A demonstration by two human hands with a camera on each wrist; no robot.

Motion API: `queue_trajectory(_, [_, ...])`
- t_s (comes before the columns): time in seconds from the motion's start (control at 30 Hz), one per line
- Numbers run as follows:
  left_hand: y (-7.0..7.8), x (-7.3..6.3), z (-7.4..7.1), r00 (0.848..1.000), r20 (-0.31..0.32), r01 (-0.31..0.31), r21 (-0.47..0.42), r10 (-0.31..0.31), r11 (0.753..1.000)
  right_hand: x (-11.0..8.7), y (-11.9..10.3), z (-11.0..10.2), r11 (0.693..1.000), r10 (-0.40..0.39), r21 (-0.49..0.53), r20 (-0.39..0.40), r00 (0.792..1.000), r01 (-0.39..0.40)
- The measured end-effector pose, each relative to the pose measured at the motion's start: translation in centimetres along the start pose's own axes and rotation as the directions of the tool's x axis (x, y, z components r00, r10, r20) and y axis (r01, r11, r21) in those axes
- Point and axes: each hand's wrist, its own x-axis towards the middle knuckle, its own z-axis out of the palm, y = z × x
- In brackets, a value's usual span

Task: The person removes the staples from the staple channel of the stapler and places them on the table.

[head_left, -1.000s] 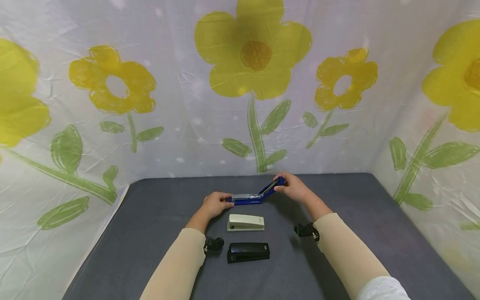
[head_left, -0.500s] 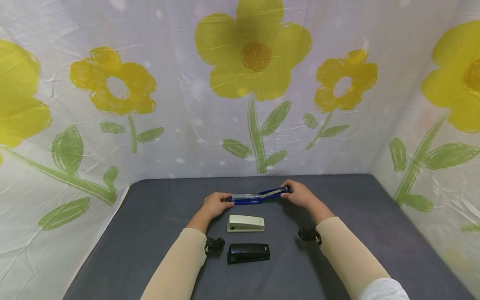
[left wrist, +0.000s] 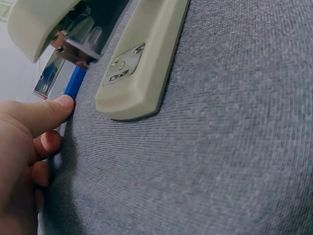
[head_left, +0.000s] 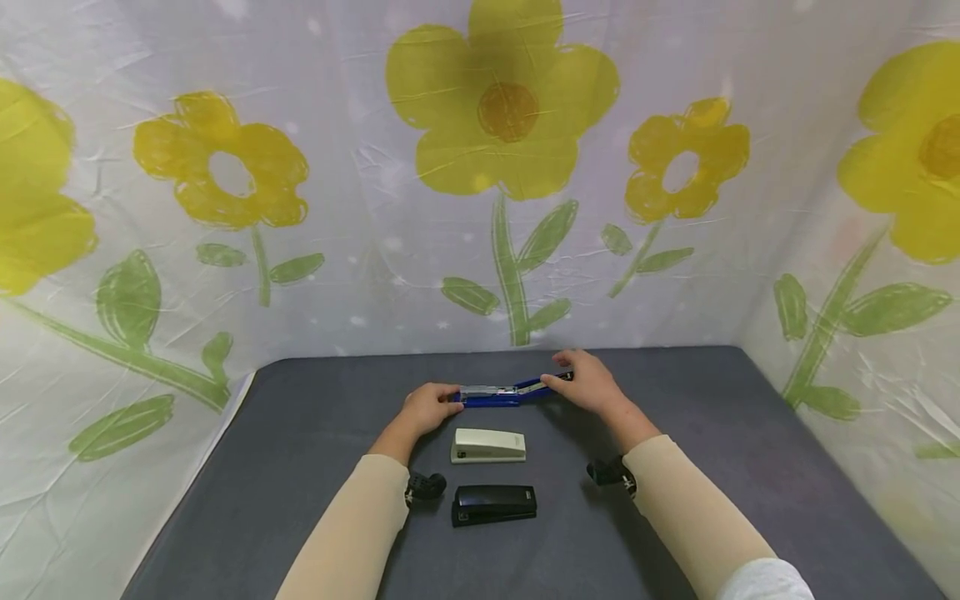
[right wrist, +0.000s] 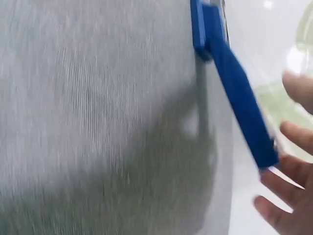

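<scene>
A blue stapler [head_left: 491, 401] lies on the grey table, swung wide with its upper arm folded back to the right and slanting upward. My left hand [head_left: 427, 410] pinches the left end of its base; in the left wrist view the thumb presses the blue edge [left wrist: 74, 83]. My right hand [head_left: 592, 385] is at the raised right end of the arm. In the right wrist view its fingers [right wrist: 288, 183] are spread, with fingertips right at the tip of the blue arm [right wrist: 239, 93]. A cream stapler [head_left: 488, 448] lies closer to me, its front end [left wrist: 129, 93] large in the left wrist view.
A black stapler [head_left: 493, 505] lies nearest me, below the cream one. The grey cloth-covered table [head_left: 315, 500] ends at a white backdrop [head_left: 360, 250] printed with yellow flowers. Black wrist cameras [head_left: 427, 486] sit on both forearms.
The stapler's upper arm first swung down to the right, flatter than before. Since then my right hand has loosened its grip, its fingers lifting and spreading. My left hand stays on the base.
</scene>
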Motion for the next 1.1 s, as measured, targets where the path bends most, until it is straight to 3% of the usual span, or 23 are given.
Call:
queue_trajectory(0.17, [-0.4, 0.1, 0.1, 1.000, 0.013, -0.003, -0.040, 0.003, 0.999, 0.5, -2.5, 1.1, 0.997, -0.052, -0.055, -0.136, 0.989, 0.044])
queue_trajectory(0.3, [-0.4, 0.0, 0.0, 1.000, 0.024, 0.001, -0.048, 0.000, 0.999, 0.9, -4.6, 2.3, 0.997, -0.065, -0.045, -0.163, 0.985, 0.058])
queue_trajectory(0.5, [-0.2, -0.1, -0.2, 1.000, 0.018, -0.014, -0.039, 0.014, 0.999, 1.1, -6.3, 3.9, 0.998, -0.045, 0.042, -0.086, 0.995, 0.049])
queue_trajectory(0.73, [-0.2, -0.1, -0.1, 1.000, 0.020, -0.009, -0.049, 0.010, 0.999, 1.1, -6.1, 5.7, 0.979, 0.023, 0.201, 0.027, 0.999, -0.028])
queue_trajectory(0.93, [-0.3, -0.1, 0.0, 1.000, 0.011, -0.009, -0.051, 0.010, 0.999, 1.3, -5.6, 6.6, 0.978, 0.076, 0.186, 0.097, 0.992, -0.093])
queue_trajectory(1.1, [-0.3, 0.0, 0.1, 1.000, 0.005, -0.004, -0.047, 0.004, 0.999, 1.5, -5.7, 6.8, 0.981, 0.091, 0.163, 0.105, 0.990, -0.107])
